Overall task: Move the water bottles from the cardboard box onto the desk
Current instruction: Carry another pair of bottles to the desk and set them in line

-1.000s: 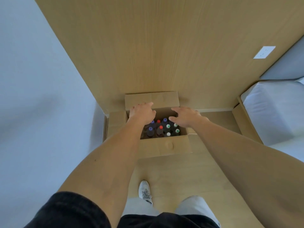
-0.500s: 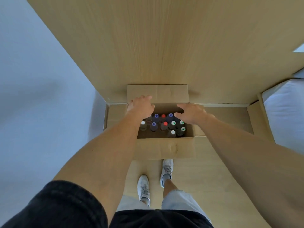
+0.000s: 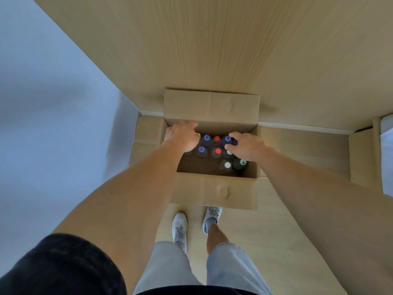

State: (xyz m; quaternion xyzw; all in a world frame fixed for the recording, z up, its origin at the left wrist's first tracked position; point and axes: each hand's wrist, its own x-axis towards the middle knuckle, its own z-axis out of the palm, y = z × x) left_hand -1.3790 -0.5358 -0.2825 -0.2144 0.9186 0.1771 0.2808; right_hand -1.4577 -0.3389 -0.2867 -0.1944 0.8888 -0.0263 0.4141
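Observation:
An open cardboard box (image 3: 212, 188) stands on the wooden floor against a tall wooden panel. Several dark water bottles stand upright inside, seen from above: blue caps (image 3: 206, 138), red caps (image 3: 217, 151), a white cap (image 3: 227, 165) and green caps (image 3: 243, 162). My left hand (image 3: 182, 136) reaches into the box's left side, with fingers bent down over a bottle that it hides. My right hand (image 3: 246, 146) hovers over the right bottles, with finger and thumb spread either side of a blue-capped bottle (image 3: 227, 139). The front left of the box shows bare cardboard.
The wooden panel (image 3: 212, 50) rises straight behind the box. A pale wall (image 3: 42, 103) runs along the left. My feet in white shoes (image 3: 179, 227) stand just in front of the box. A white cushion (image 3: 387, 135) shows at the right edge.
Both hands have dropped from the box's rim down among the bottle tops. My left hand now covers the leftmost bottle. My view has moved closer over the box.

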